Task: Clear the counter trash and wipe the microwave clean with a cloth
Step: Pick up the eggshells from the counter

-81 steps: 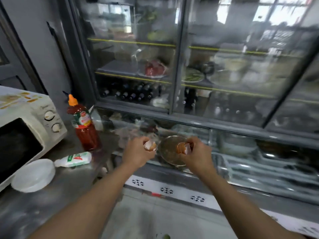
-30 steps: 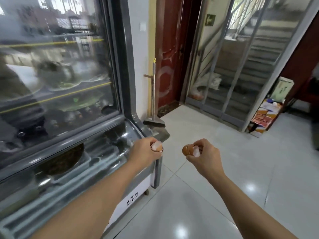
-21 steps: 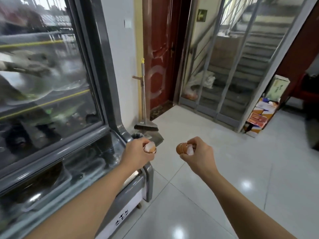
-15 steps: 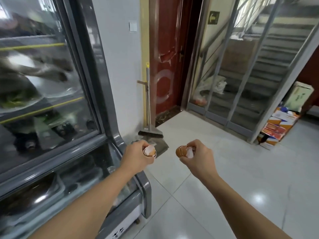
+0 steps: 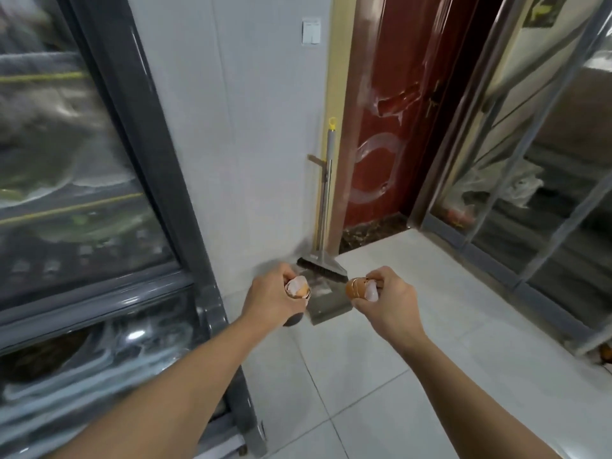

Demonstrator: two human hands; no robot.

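brown eggshells [image 5: 355,288] with white insides, dark red door [image 5: 384,127], grey broom [image 5: 323,260] with yellow tip.

Your left hand [image 5: 270,301] and right hand [image 5: 385,301] each hold an eggshell piece [image 5: 297,288], side by side. The broom [image 5: 323,207] and dustpan [image 5: 328,303] stand beyond them; the glass cabinet [image 5: 82,193] is to your left.
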